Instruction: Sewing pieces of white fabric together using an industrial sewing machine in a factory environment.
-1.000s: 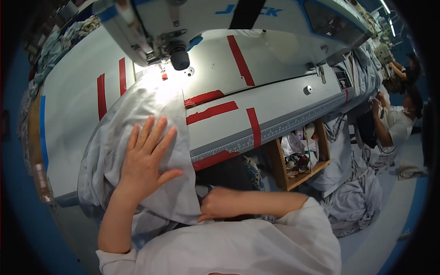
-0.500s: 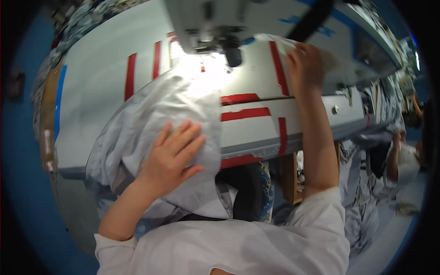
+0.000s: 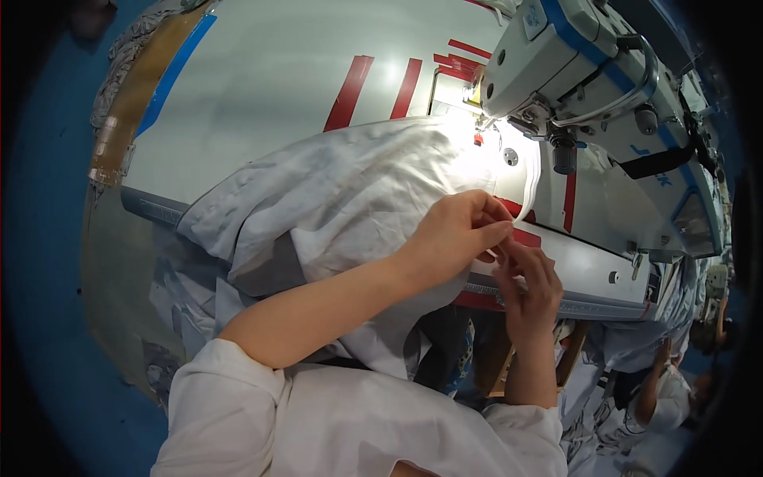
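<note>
A narrow white strip [image 3: 532, 179] hangs in a loop from the sewing machine [image 3: 568, 83] down to my fingertips. My left hand [image 3: 453, 238] pinches its lower end between thumb and fingers, over the right edge of the grey fabric [image 3: 350, 191]. My right hand [image 3: 531, 286] meets it from below, its fingers curled and closed at the same spot. What lies between the right fingertips is mostly hidden. The fabric is spread in folds from beneath the lit needle area [image 3: 479, 126] down over the table's front edge.
Red tape strips [image 3: 350, 94] mark the white tabletop [image 3: 262, 103]. A grey ruler strip [image 3: 568, 306] runs along its front edge. Piled cloth [image 3: 127, 71] lies beyond the left end. Another person [image 3: 664, 401] sits at the lower right among more fabric.
My left hand has lifted off the fabric and moved right. My right hand has come back from beside the machine, and both now meet at the white strip. The view has shifted.
</note>
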